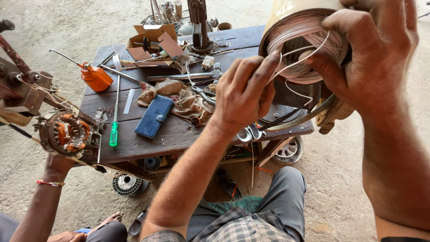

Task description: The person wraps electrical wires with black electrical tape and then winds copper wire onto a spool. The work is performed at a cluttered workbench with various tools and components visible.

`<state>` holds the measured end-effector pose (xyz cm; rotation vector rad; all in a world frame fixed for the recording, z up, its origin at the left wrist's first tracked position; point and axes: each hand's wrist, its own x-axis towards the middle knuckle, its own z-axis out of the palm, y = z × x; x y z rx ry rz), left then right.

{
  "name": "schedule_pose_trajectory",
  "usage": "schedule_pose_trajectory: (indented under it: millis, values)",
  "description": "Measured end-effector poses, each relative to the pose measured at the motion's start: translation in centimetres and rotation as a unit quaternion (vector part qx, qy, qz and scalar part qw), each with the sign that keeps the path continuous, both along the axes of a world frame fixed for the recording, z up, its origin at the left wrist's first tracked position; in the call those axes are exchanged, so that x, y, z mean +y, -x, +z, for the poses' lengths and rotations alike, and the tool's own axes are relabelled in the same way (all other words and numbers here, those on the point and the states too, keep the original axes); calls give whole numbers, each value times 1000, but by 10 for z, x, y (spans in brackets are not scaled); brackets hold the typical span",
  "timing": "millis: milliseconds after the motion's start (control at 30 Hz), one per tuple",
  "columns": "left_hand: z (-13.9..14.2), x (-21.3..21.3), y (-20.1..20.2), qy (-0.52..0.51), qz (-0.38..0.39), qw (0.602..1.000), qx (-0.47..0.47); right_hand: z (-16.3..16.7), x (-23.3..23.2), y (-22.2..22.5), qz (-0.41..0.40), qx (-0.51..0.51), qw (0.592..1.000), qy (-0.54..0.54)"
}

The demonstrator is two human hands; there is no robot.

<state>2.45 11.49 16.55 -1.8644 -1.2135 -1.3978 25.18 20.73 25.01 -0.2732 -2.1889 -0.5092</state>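
A big spool of pale pink wire with a cream-coloured flange is held up close to the camera at the upper right. My right hand grips the spool from the right, fingers curled over the wound wire. My left hand is just below and left of the spool, its fingertips pinching a loose strand of the wire that loops off the winding.
A dark wooden workbench carries an orange oil can, a green-handled screwdriver, a blue wallet case, rags, a cardboard box and tools. At left another person's hand holds a motor stator with copper windings.
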Motion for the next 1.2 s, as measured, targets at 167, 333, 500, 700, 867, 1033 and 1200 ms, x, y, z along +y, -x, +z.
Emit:
schedule_pose_trajectory:
  millis: [167, 333, 500, 700, 867, 1033, 1200]
  values:
    - [12, 15, 1, -33, -51, 998, -28, -7, 2, 2, -3, 26, 1000, 14]
    - [19, 18, 2, -15, -64, 998, -6, -11, 0, 2, -9, 50, 996, 69]
    - [11, 21, 6, -16, -54, 998, 2, -10, -10, 6, -1, 70, 990, 126]
    - [-15, -34, 9, 120, -200, 951, -204, -2, -20, -1, -3, 9, 995, 102]
    - [-32, -81, -17, 156, -254, 913, -280, 7, -21, -11, 66, -69, 988, 121]
    - [-37, -83, -24, 252, -318, 800, -442, 13, -17, -11, 171, -96, 961, 196]
    - [-43, -70, -12, 257, -442, 684, -521, -4, -20, -5, 122, -24, 972, 197]
